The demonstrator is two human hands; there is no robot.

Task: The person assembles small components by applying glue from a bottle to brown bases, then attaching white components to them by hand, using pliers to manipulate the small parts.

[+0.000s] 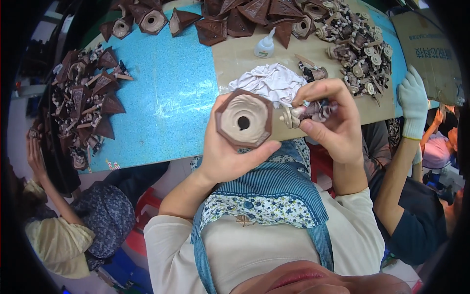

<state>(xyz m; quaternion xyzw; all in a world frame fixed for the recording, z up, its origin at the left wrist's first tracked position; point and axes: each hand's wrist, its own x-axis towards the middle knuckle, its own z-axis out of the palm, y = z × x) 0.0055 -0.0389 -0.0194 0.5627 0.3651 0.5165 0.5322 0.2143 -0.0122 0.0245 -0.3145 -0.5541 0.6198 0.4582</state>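
Hex piece [244, 109], brown outside w/ beige lining, held in L hand [223, 154] above the table's near edge, in front of the apron [264, 186]. Its hollow side faces up twd the viewer, so its central axis runs approx. along the line of sight; a dark round hole sits near mid. Figurine [313, 110], in R hand [344, 132], lies just R of the hex piece, apart from it. Long axis approx. horiz., L–R across the view; the beige disc base [290, 118] points L, twd the hex piece, & the opp. end points R, into the hand.

Pose: L forearm rises from lower L, elbow bent; fingers wrap the far L side of the hex piece, thumb stretched R below its near rim. R forearm comes up from lower R; fingers arch over the figurine, w/ thumb below, pinching it btwn them.

Surroundings: white cloth [269, 81] crumpled beyond the hands; small white bottle [265, 45] upright behind it; 2nd figurine [316, 73] beside the cloth. Heap of figurines [360, 56] at far R; co-worker's gloved hand [413, 98] near it.
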